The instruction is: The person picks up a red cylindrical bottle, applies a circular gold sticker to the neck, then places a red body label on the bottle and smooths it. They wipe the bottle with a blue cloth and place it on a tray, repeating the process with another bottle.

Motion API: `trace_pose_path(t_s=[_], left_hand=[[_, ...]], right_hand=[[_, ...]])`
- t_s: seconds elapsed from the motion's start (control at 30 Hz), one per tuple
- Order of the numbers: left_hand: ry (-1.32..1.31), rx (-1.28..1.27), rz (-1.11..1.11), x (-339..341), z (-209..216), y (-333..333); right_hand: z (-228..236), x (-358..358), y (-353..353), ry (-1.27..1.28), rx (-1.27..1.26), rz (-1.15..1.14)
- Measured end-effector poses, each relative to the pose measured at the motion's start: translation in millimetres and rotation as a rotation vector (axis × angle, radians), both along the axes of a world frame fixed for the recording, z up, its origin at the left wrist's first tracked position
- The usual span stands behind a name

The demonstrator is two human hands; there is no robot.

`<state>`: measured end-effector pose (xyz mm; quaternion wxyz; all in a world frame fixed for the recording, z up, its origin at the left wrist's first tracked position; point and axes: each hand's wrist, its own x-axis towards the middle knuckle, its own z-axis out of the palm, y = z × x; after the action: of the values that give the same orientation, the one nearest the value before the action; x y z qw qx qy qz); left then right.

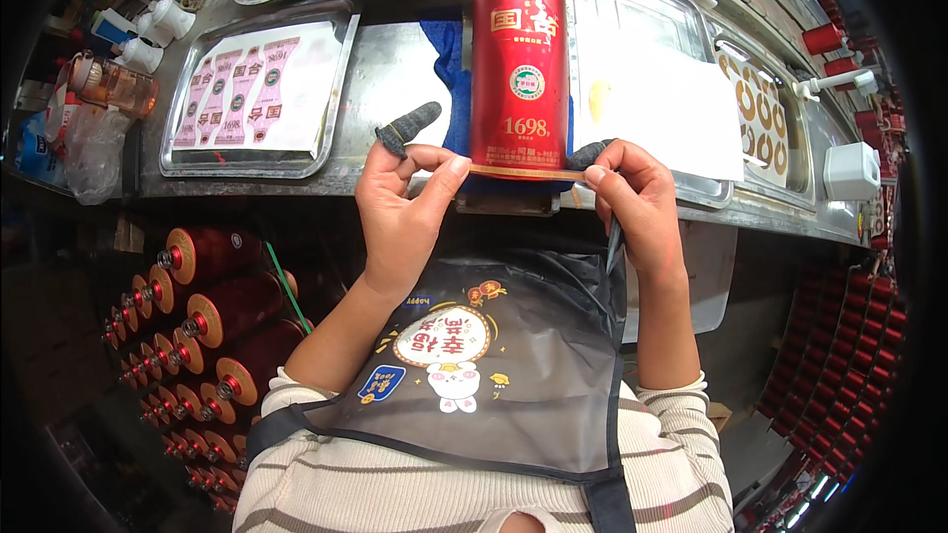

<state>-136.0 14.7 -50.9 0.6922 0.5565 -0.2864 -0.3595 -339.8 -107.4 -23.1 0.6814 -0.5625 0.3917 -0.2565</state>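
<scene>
A red bottle (521, 44) with gold and white print lies on a stand, its neck pointing away from me. Along its near end runs a narrow gold strip (523, 174), stretched level from hand to hand. My left hand (400, 207) pinches the strip's left end between thumb and a finger, its index finger raised in a grey finger cot (413, 123). My right hand (642, 207) pinches the right end, a grey finger cot (590, 154) touching the bottle's side. A thin dark tool (614, 242) hangs below the right palm; its kind is unclear. Blue cloth (454, 89) shows beside the bottle.
Left of the bottle, a metal tray (341, 89) holds a sheet of pink labels (227, 94). On the right are a clear tray (642, 15) under white paper and another with ring-shaped gold stickers (758, 109). Red bottles (222, 252) are stacked below left, more (839, 365) below right.
</scene>
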Motion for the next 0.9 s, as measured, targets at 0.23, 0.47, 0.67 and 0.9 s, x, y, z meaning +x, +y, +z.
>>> trace_pose_path(t_s=[0.23, 0.47, 0.67, 0.9], left_hand=[[-0.049, -0.002, 0.007, -2.7, -0.9, -0.5], [-0.085, -0.033, 0.013, -5.1, -2.8, -2.9], [-0.132, -0.022, 0.01, -3.5, -6.7, -1.9], [-0.077, -0.014, 0.002, 5.1, -14.1, 2.1]], right_hand=[[-7.4, 2.7, 1.4, 0.035, -0.076, -0.031], [-8.4, 0.9, 1.0, 0.018, 0.001, -0.025], [-14.5, 0.8, 2.4, 0.059, -0.055, -0.011], [-15.4, 3.9, 6.5, 0.01, -0.07, -0.024]])
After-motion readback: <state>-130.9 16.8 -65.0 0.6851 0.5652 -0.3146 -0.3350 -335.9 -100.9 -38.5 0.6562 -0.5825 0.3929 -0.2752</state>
